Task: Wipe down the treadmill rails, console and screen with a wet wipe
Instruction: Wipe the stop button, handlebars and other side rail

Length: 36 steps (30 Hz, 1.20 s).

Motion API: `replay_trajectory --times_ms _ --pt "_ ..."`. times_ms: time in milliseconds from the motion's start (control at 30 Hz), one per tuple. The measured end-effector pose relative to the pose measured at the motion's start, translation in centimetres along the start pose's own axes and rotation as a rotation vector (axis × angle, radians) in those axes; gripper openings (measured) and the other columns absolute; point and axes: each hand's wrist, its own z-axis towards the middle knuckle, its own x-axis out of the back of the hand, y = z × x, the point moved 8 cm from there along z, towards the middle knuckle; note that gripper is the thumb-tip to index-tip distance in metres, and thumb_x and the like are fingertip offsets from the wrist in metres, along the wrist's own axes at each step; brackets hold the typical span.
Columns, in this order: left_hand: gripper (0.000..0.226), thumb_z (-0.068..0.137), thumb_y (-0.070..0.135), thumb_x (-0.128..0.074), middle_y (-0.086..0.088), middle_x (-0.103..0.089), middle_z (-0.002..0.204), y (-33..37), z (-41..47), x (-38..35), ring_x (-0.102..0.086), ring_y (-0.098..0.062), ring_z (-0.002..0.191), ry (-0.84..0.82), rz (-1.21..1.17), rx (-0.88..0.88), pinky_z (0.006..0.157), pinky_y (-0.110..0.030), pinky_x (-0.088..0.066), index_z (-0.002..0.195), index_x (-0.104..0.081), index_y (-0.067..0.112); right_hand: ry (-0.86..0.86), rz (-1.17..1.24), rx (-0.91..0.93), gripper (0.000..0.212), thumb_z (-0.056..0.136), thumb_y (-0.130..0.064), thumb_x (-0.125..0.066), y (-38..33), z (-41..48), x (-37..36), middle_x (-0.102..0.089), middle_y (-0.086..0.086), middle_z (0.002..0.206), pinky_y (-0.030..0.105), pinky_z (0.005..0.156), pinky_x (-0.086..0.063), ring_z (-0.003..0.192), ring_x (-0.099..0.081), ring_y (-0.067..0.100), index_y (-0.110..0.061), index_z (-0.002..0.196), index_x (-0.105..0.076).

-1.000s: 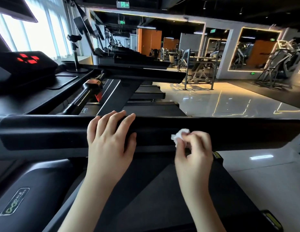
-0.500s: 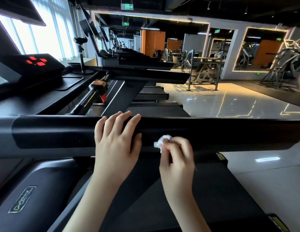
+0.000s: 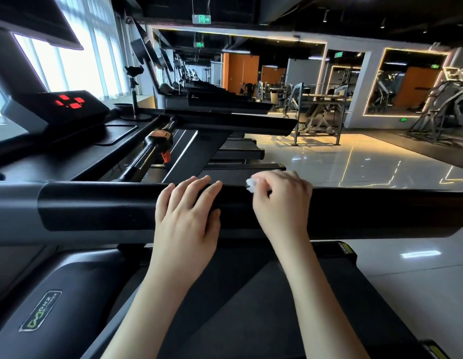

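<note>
Gym rail (image 3: 354, 211) is crossing mid-frame; left hand (image 3: 186, 218) resting flat on it, right hand (image 3: 282, 203) pinching wet wipe (image 3: 250, 183) on top. I'd be spreading that wipe flatter.

rail (image 3: 367, 211): matt black padding | wipe (image 3: 250, 183): crumpled white tissue | floor (image 3: 354, 164): glossy tile

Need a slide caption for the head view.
Right hand pinches a balled white wipe against the black treadmill rail; left hand rests flat on the rail beside it.
</note>
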Motion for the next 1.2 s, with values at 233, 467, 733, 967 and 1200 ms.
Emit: replay_trajectory --times_ms 233,467,733,967,1200 --pt "0.042 0.087 0.028 -0.046 -0.003 -0.063 0.124 -1.9 0.0 1.4 -0.047 -0.021 0.12 0.03 0.04 0.071 0.108 -0.041 -0.028 0.121 -0.064 0.012 -0.024 -0.04 0.036 0.027 0.081 -0.016 -0.047 0.2 -0.1 0.5 -0.071 -0.011 0.078 0.029 0.077 -0.024 0.084 -0.06 0.02 -0.024 0.07 -0.071" --pt "0.04 0.087 0.027 -0.048 -0.002 -0.064 0.121 -1.9 -0.2 1.3 -0.048 -0.021 0.117 0.048 0.05 0.045 0.106 -0.041 -0.03 0.121 -0.064 0.012 0.006 0.003 0.276 0.02 0.078 -0.012 -0.065 -2.4 -3.6 1.1 -0.072 -0.01 0.103 0.037 0.084 -0.041 0.096 -0.06 0.018 -0.019 0.093 -0.077" --pt "0.041 0.086 0.026 -0.047 -0.003 -0.064 0.121 -1.9 -0.3 1.4 -0.047 -0.022 0.117 0.051 0.045 0.043 0.106 -0.043 -0.031 0.12 -0.064 0.011 0.106 0.13 0.158 0.018 0.08 0.01 -0.068 -1.9 -6.8 1.0 -0.058 0.003 0.081 0.022 0.063 -0.045 0.065 -0.055 0.018 -0.003 0.068 -0.065" --pt "0.043 0.085 0.024 -0.049 -0.004 -0.063 0.125 -2.0 -0.3 1.3 -0.045 -0.021 0.119 0.035 0.048 0.019 0.106 -0.044 -0.031 0.123 -0.063 0.01 0.199 0.132 -0.001 0.016 0.078 0.014 -0.066 1.0 -8.8 1.2 -0.056 0.006 0.088 0.024 0.066 -0.048 0.071 -0.059 0.019 0.0 0.072 -0.062" --pt "0.044 0.085 0.023 -0.048 -0.005 -0.063 0.125 -2.2 -0.5 1.2 -0.048 -0.024 0.12 0.042 0.038 0.002 0.107 -0.045 -0.031 0.124 -0.063 0.01 0.21 0.221 0.005 0.011 0.082 0.008 -0.068 0.0 -7.9 1.1 -0.056 0.006 0.089 0.018 0.07 -0.048 0.079 -0.058 0.004 -0.001 0.075 -0.066"
